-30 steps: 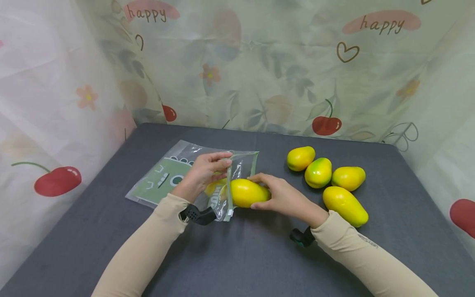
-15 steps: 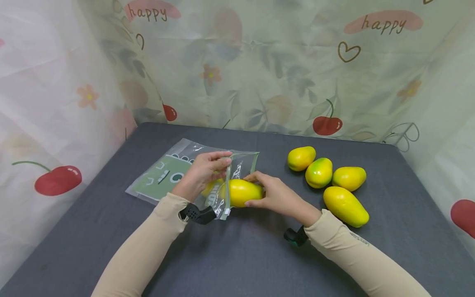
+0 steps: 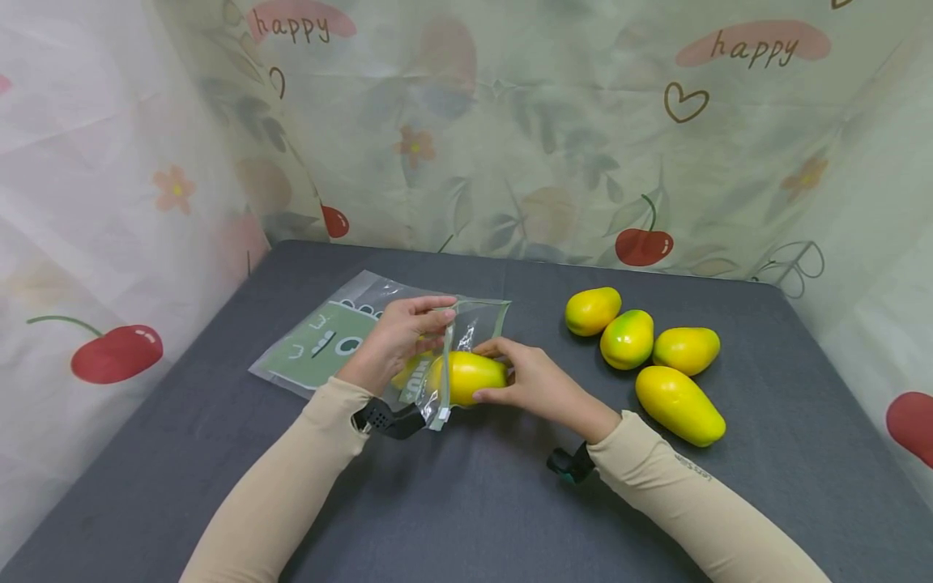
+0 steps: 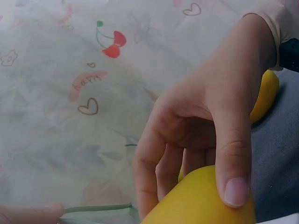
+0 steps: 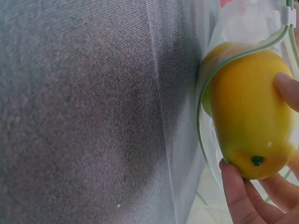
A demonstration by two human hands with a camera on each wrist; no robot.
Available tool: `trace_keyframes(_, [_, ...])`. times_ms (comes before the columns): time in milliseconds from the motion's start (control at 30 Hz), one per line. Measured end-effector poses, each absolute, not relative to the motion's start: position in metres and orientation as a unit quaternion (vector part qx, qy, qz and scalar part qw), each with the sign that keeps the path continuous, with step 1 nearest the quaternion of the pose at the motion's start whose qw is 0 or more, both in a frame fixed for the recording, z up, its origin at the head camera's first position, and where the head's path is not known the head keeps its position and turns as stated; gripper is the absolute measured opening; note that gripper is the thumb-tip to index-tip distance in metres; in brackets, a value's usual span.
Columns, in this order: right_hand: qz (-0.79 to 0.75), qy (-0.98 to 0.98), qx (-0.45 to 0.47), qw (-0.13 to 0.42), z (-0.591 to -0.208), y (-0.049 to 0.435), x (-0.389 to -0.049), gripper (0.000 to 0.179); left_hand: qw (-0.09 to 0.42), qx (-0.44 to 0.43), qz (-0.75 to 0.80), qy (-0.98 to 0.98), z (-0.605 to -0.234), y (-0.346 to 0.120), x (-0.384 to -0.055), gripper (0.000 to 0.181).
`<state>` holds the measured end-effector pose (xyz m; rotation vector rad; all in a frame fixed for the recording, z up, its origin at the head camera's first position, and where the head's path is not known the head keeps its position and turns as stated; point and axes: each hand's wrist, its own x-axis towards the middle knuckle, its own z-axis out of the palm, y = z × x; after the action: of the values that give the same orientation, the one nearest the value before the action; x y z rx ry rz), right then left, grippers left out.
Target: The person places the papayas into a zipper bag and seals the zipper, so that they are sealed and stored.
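Observation:
My left hand (image 3: 401,340) pinches the upper edge of the mouth of a clear zip bag (image 3: 306,348), which has a green cartoon face printed on it. One yellow mango (image 3: 470,378) is partly through that mouth. Around its outer end curl the fingers and thumb of my right hand (image 3: 543,380). Behind the plastic, partly covered by my left hand, another yellow shape shows inside the bag. In the left wrist view, my right thumb (image 4: 236,163) lies along the mango (image 4: 201,200). The right wrist view shows the mango (image 5: 252,112) inside the green-edged opening.
Several yellow-green mangoes lie grouped right of the bag, the nearest mango (image 3: 680,405) close to my right forearm. A dark grey cloth (image 3: 466,518) covers the table. Patterned curtains (image 3: 496,146) stand at the back and sides.
My right hand has moved left, pushing the mango further into the bag's mouth. The bag's near corner with the slider has shifted slightly left. My left hand stays almost in place.

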<state>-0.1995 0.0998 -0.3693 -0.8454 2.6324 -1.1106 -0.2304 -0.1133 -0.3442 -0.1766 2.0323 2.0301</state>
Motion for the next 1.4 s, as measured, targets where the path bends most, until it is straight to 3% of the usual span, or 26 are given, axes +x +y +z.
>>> trace_keyframes(1067, [-0.419,0.854,-0.295,0.093,-0.377,0.090,-0.198,0.053,0.132,-0.055,0.707,0.693,-0.344,-0.112,-0.230,0.035])
trace_keyframes(1400, [-0.450,0.843,-0.279,0.094,-0.376,0.088,-0.198,0.042,0.127,-0.050,0.702,0.699,-0.343,-0.112,-0.229,0.037])
